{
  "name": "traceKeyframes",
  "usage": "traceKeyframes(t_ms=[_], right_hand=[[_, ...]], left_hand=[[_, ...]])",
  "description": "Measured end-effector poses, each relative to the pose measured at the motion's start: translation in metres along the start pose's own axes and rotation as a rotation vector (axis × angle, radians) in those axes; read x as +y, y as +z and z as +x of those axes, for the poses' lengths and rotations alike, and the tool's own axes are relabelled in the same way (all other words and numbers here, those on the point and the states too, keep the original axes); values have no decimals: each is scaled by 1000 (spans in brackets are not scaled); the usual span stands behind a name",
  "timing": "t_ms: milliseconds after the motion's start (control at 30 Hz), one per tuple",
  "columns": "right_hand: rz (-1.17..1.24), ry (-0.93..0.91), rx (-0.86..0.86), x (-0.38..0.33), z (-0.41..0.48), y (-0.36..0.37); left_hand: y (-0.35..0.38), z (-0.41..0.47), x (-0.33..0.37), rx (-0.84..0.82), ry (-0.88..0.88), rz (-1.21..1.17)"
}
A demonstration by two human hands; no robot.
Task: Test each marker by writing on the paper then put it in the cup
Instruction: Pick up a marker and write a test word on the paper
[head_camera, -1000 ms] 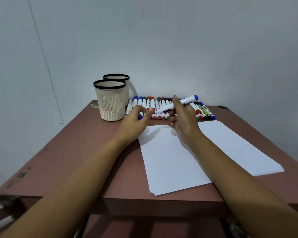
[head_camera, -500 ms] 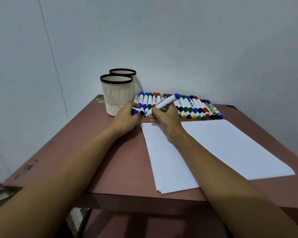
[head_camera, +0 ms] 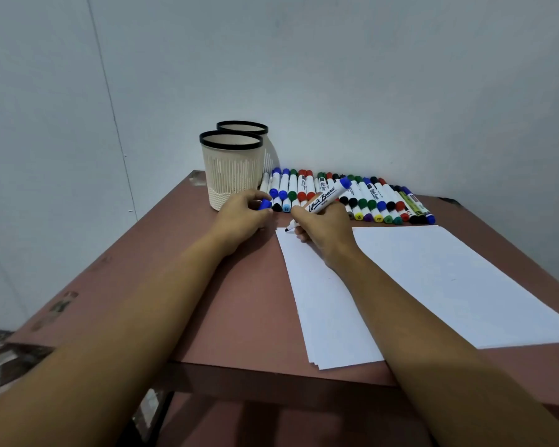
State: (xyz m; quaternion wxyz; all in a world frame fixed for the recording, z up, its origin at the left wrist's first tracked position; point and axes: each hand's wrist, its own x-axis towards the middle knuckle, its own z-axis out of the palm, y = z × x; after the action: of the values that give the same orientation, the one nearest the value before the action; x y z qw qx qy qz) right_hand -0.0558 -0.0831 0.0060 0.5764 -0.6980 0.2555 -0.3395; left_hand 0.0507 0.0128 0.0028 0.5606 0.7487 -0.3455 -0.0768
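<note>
- Pale wall behind; the brown desk (head_camera: 207, 285) carries the paper (head_camera: 433, 279) at 3 o'clock and the cup (head_camera: 231, 175) at 11 o'clock.
- I judge the marker (head_camera: 325, 198) to be light, stiff, smooth plastic, best held low on the barrel.
- At 12 o'clock the right grip (head_camera: 326, 229) is closed around it, with the tip at the paper's far corner.
- Beside the cup, the left grip (head_camera: 242, 216) pinches the blue cap (head_camera: 265, 204).

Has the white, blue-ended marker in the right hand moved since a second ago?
Yes. The white whiteboard marker came down from over the row of markers; its tip now sits at the far left corner of the white paper.
</note>
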Motion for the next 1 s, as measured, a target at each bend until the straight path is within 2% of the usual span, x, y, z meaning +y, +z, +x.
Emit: traceKeyframes(t_ms=[367,667,1000], right_hand=[[-33,-26,-58,2,1,11],[-55,-38,-4,1,-1,10],[-67,-34,-29,0,-2,10]], left_hand=[[-4,5,-10,40,-36,-31],[-4,6,-10,37,-17,-14],[-5,4,-9,31,1,6]])
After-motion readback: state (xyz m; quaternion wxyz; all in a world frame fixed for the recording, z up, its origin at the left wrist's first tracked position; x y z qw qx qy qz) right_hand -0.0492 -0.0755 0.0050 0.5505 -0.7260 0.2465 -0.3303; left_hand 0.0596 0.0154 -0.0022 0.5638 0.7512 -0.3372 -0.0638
